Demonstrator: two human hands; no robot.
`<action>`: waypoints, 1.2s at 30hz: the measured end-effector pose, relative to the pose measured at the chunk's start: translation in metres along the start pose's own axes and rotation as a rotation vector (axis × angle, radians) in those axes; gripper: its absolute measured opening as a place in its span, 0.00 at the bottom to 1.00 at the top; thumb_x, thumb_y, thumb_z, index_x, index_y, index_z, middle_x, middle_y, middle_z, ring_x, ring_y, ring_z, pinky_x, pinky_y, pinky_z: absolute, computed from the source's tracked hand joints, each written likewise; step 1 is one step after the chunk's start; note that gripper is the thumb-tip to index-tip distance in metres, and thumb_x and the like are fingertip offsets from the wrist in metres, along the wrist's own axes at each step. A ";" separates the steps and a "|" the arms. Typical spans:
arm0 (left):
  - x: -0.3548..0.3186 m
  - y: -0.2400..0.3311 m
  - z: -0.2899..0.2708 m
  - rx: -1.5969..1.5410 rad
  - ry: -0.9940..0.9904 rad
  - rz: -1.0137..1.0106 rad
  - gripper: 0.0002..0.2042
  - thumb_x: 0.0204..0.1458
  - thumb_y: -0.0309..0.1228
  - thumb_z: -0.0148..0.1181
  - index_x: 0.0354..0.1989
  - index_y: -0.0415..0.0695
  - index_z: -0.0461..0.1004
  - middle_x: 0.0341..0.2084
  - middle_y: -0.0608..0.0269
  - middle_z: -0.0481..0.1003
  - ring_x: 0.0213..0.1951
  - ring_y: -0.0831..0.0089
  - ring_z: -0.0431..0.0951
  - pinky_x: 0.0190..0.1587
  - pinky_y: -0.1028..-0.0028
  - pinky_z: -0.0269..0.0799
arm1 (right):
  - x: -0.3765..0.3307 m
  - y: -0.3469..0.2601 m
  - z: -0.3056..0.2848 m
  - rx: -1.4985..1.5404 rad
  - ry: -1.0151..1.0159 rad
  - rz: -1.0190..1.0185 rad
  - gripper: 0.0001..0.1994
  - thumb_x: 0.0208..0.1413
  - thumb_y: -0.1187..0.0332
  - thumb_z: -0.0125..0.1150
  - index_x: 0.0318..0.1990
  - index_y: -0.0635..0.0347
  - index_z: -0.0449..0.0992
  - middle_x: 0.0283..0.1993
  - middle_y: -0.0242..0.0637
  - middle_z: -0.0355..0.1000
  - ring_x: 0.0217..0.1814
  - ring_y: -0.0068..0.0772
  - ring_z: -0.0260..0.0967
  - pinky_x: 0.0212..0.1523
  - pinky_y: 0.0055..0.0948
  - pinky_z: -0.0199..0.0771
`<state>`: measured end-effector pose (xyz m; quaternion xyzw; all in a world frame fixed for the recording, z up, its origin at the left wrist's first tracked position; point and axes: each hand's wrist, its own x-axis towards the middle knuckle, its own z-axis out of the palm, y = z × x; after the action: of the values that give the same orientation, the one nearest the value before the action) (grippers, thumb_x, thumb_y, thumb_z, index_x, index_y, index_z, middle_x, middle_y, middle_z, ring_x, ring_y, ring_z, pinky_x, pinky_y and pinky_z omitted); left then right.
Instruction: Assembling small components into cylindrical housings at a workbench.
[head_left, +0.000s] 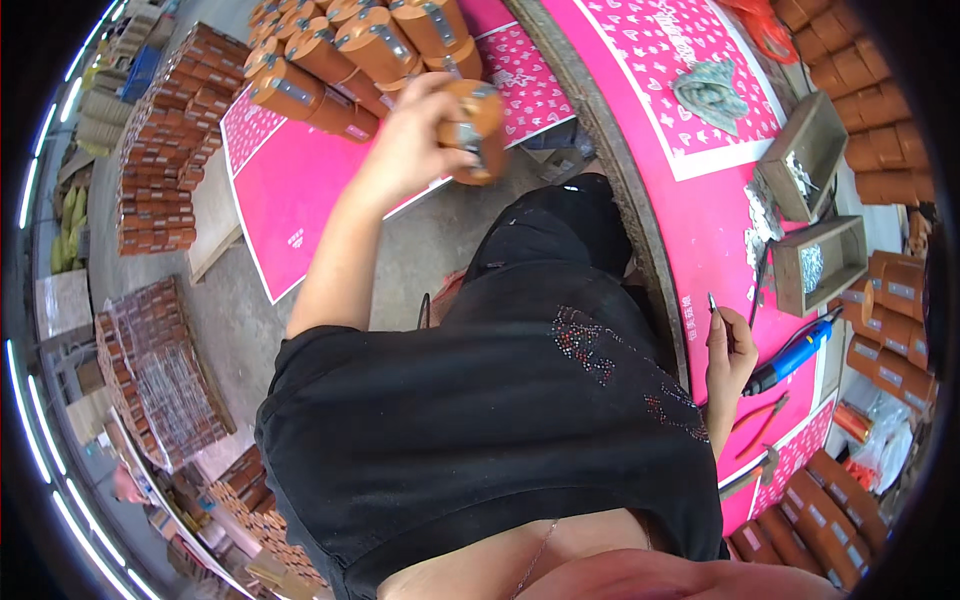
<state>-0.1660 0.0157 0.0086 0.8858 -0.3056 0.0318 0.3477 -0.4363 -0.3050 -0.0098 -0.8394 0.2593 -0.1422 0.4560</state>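
Note:
My left hand [410, 140] reaches out to my left and grips a small brown wooden box with a metal clasp [473, 128], held just below a heap of the same boxes [345, 50] lying on a pink sheet [290, 190]. My right hand [727, 350] rests at the edge of the round pink-covered table [700, 230], pinching a thin pointed metal tool [713, 303]. A blue electric screwdriver [795, 355] lies just right of that hand.
Two open wooden trays [805, 150] [825, 262] with small metal parts sit on the table. More brown boxes line the right edge [890, 330] and the lower right [820, 515]. Stacks of boxes [165, 140] [150, 370] stand on the floor at left. A grey cloth [712, 92] lies on the table.

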 end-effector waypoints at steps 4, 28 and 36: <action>-0.033 -0.095 -0.006 0.189 0.163 -0.473 0.21 0.22 0.24 0.71 0.30 0.41 0.70 0.51 0.48 0.60 0.52 0.53 0.62 0.51 0.67 0.64 | 0.009 -0.010 0.008 -0.019 -0.070 -0.029 0.07 0.51 0.72 0.56 0.34 0.67 0.72 0.22 0.27 0.64 0.25 0.15 0.58 0.26 0.15 0.58; -0.025 -0.261 0.101 0.295 0.530 -0.542 0.29 0.26 0.34 0.71 0.39 0.37 0.66 0.50 0.36 0.56 0.54 0.45 0.53 0.55 0.54 0.53 | 0.026 -0.040 0.027 -0.120 -0.089 0.072 0.06 0.47 0.72 0.57 0.31 0.66 0.73 0.21 0.36 0.68 0.23 0.21 0.64 0.26 0.22 0.64; 0.000 -0.009 0.129 -0.491 0.274 -0.041 0.21 0.42 0.23 0.59 0.46 0.37 0.61 0.43 0.54 0.65 0.48 0.64 0.65 0.51 0.70 0.60 | 0.019 -0.024 0.039 0.024 -0.254 -0.044 0.12 0.46 0.71 0.59 0.40 0.62 0.70 0.31 0.35 0.70 0.33 0.24 0.68 0.34 0.24 0.68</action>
<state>-0.1809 -0.0610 -0.0945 0.7686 -0.2365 0.0693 0.5904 -0.3944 -0.2781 -0.0113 -0.8507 0.1793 -0.0479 0.4918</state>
